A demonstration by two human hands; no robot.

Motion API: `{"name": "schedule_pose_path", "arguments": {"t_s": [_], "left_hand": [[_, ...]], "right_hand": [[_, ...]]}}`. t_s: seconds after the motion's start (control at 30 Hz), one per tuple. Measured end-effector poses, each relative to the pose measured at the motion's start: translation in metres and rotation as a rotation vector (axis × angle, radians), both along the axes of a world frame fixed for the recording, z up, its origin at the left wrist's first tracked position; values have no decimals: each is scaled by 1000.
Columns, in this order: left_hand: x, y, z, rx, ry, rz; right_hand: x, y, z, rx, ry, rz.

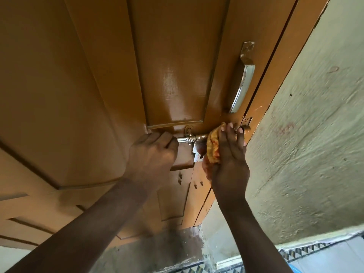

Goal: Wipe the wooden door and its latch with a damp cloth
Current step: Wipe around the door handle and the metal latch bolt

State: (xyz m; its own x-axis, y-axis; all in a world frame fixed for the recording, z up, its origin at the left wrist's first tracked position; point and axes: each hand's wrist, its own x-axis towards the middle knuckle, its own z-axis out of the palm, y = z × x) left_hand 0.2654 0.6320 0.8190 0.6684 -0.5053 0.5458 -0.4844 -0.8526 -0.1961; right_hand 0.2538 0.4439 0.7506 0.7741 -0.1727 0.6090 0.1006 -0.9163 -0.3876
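Note:
The brown panelled wooden door [94,75] fills most of the head view. Its metal sliding latch [194,137] runs across the door near the frame edge. My left hand [152,152] is closed around the latch's left end. My right hand [229,152] presses an orange-yellow cloth [212,147] against the right part of the latch bolt, with the fingers stretched over it. The cloth hides the middle of the bolt; the bolt tip [246,128] shows past my fingers.
A silver pull handle [243,79] is fixed to the door just above the latch. A rough pale plaster wall [315,134] stands to the right of the door frame. Patterned floor tiles [305,251] and a blue object's edge [295,269] lie below.

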Motion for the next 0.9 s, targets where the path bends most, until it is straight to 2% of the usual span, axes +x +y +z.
{"name": "schedule_pose_path", "arguments": {"t_s": [0.1, 0.23, 0.37, 0.43, 0.6, 0.67, 0.77, 0.9], "left_hand": [[-2, -2, 4, 9, 40, 25], [-4, -8, 12, 3, 136, 62], [-5, -18, 16, 42, 186, 97], [-7, -21, 19, 51, 212, 100], [-10, -26, 29, 57, 241, 95], [-7, -25, 29, 68, 263, 110], [-1, -25, 30, 52, 259, 113], [2, -28, 35, 28, 191, 85]], "right_hand": [[2, 31, -2, 89, -15, -18], [-5, 38, -3, -59, -13, 159], [3, 4, -2, 90, -27, -23], [6, 13, -5, 130, -25, -37], [-7, 24, -9, -107, -12, 195], [-3, 2, -9, -94, -33, 116], [5, 2, -11, 64, -29, -57], [-2, 43, -23, -23, -26, 111]]}}
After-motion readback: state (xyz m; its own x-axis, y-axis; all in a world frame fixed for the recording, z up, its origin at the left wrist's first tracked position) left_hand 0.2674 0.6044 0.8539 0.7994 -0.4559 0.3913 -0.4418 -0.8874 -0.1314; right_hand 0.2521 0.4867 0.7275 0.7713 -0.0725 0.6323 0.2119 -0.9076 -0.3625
